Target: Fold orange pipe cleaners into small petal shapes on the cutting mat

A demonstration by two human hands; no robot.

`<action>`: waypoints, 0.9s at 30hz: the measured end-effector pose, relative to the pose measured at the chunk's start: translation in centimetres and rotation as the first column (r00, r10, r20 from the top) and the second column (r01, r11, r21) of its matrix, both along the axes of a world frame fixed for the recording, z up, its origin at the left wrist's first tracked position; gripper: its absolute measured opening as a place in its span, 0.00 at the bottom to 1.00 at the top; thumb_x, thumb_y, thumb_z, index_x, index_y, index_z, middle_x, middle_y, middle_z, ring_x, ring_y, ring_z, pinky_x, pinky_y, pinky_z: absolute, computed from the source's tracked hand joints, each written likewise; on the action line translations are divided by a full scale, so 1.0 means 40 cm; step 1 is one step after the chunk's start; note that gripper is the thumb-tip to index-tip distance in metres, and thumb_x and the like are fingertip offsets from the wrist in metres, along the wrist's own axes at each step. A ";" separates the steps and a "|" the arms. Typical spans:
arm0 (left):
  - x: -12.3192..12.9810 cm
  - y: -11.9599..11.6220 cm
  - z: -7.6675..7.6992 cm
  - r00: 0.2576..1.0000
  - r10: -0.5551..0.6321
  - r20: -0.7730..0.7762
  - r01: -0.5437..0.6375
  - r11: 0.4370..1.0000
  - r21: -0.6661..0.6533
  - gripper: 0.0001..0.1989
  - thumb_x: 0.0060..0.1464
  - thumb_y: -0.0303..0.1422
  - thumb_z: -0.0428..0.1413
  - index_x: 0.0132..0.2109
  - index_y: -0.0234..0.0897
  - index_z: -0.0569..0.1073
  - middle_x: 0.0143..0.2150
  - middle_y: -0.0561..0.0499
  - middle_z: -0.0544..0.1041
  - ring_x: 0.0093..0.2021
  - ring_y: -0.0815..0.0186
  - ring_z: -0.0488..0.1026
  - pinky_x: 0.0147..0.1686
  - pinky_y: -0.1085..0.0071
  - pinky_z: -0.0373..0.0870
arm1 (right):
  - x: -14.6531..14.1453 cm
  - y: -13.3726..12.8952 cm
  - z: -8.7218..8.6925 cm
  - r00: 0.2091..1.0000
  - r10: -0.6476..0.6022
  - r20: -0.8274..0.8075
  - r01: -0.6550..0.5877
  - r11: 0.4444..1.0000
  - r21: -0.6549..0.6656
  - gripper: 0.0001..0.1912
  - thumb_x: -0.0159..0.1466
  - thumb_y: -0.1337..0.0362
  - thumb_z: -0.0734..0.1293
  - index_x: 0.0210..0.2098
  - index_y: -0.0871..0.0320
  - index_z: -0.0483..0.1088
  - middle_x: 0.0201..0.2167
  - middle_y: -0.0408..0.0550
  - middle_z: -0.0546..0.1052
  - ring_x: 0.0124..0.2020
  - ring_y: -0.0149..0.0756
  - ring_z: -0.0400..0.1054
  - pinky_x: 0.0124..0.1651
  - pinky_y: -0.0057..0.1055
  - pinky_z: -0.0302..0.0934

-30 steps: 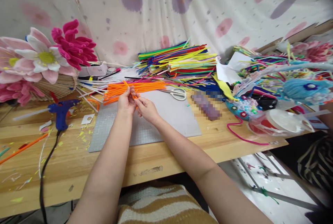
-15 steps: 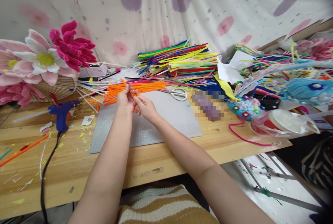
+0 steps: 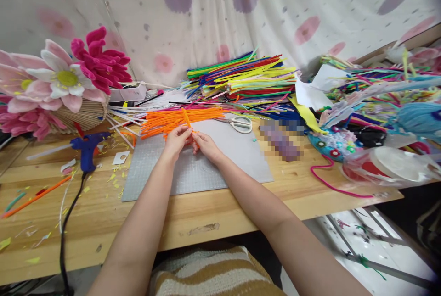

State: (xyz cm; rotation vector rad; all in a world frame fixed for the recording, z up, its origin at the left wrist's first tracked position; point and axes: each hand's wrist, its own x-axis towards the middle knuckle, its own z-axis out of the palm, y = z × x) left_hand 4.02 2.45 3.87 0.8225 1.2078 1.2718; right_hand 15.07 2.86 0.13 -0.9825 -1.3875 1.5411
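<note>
Piece in hand looks mid-work: left hand (image 3: 177, 142) and right hand (image 3: 206, 146) both have fingertips pinched on an orange stem (image 3: 186, 118) above the grey mat (image 3: 241, 163), one end sticking up. Fingers hide its middle, so can't tell how much of it is done. Unworked by the look of it: orange bundle (image 3: 156, 124) at the mat's rear, scissors (image 3: 240, 125) lying just beside it.

A slender, fuzzy, bright-orange pipe cleaner (image 3: 186, 117), held between the left hand (image 3: 177, 142) and right hand (image 3: 206, 146), leans slightly leftward, its upper length exposed, the rest largely hidden.
</note>
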 end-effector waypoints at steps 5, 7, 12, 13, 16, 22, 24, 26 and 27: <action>0.009 -0.003 -0.044 0.997 0.075 0.033 -0.078 0.993 0.087 0.16 0.32 0.36 0.66 0.29 0.33 0.72 0.26 0.54 0.73 0.25 0.73 0.69 0.28 0.75 0.67 | 0.001 -0.012 -0.005 0.999 0.011 0.039 -0.012 0.999 0.046 0.19 0.62 0.49 0.55 0.25 0.58 0.60 0.12 0.36 0.64 0.16 0.24 0.60 0.27 0.24 0.57; 0.007 -0.009 -0.055 0.992 0.102 0.068 -0.109 0.988 0.108 0.16 0.32 0.36 0.66 0.29 0.33 0.72 0.27 0.54 0.74 0.25 0.73 0.69 0.28 0.75 0.67 | -0.003 -0.014 -0.014 0.996 -0.042 0.079 0.036 0.996 0.080 0.18 0.62 0.50 0.56 0.26 0.59 0.61 0.15 0.37 0.67 0.20 0.25 0.62 0.31 0.25 0.58; 0.003 -0.019 -0.063 0.985 0.127 0.116 -0.139 0.985 0.104 0.15 0.31 0.33 0.66 0.29 0.33 0.72 0.26 0.54 0.74 0.24 0.73 0.70 0.27 0.75 0.68 | -0.001 -0.012 -0.027 0.967 -0.217 0.135 0.189 0.962 0.196 0.12 0.58 0.54 0.61 0.29 0.57 0.63 0.25 0.40 0.69 0.29 0.27 0.63 0.34 0.25 0.57; 0.003 -0.018 -0.064 0.985 0.122 0.118 -0.135 0.985 0.107 0.15 0.31 0.32 0.66 0.29 0.33 0.72 0.26 0.54 0.74 0.24 0.73 0.70 0.27 0.75 0.68 | 0.003 -0.012 -0.026 0.965 -0.223 0.140 0.191 0.958 0.213 0.11 0.57 0.55 0.62 0.28 0.58 0.63 0.26 0.40 0.69 0.29 0.27 0.62 0.34 0.25 0.57; 0.007 -0.016 -0.065 0.989 0.111 0.095 -0.122 0.985 0.118 0.14 0.31 0.31 0.66 0.29 0.32 0.72 0.26 0.54 0.74 0.24 0.74 0.70 0.27 0.77 0.67 | 0.016 -0.011 -0.017 0.974 -0.190 0.125 0.161 0.964 0.212 0.10 0.56 0.57 0.63 0.26 0.58 0.63 0.25 0.40 0.66 0.28 0.26 0.59 0.31 0.24 0.55; 0.010 -0.025 -0.061 0.994 0.042 0.104 -0.050 0.996 0.075 0.15 0.36 0.35 0.64 0.32 0.33 0.73 0.30 0.53 0.75 0.26 0.74 0.70 0.24 0.78 0.68 | 0.025 -0.014 -0.005 0.987 -0.157 0.040 0.151 0.980 0.126 0.13 0.53 0.55 0.63 0.26 0.59 0.61 0.23 0.37 0.64 0.24 0.24 0.57 0.29 0.24 0.53; 0.008 -0.028 -0.060 0.992 0.006 0.127 -0.014 0.998 0.061 0.15 0.37 0.37 0.64 0.32 0.33 0.73 0.30 0.53 0.75 0.26 0.73 0.71 0.23 0.78 0.68 | 0.025 -0.014 -0.007 0.988 -0.153 0.029 0.149 0.983 0.109 0.14 0.53 0.54 0.63 0.26 0.59 0.61 0.22 0.37 0.64 0.24 0.23 0.56 0.29 0.23 0.53; 0.006 -0.029 -0.060 0.991 -0.004 0.131 -0.004 0.998 0.060 0.15 0.34 0.37 0.65 0.31 0.33 0.73 0.28 0.54 0.74 0.25 0.74 0.70 0.23 0.78 0.69 | 0.024 -0.014 -0.010 0.990 -0.139 0.019 0.137 0.986 0.099 0.14 0.53 0.54 0.64 0.26 0.59 0.62 0.22 0.37 0.65 0.23 0.23 0.56 0.28 0.23 0.53; 0.006 -0.029 -0.060 0.992 0.002 0.125 -0.010 0.998 0.063 0.16 0.33 0.37 0.65 0.30 0.33 0.73 0.27 0.54 0.73 0.25 0.74 0.70 0.23 0.78 0.69 | 0.024 -0.014 -0.011 0.990 -0.138 0.015 0.136 0.986 0.095 0.14 0.53 0.54 0.64 0.26 0.59 0.62 0.22 0.37 0.65 0.23 0.23 0.56 0.28 0.23 0.53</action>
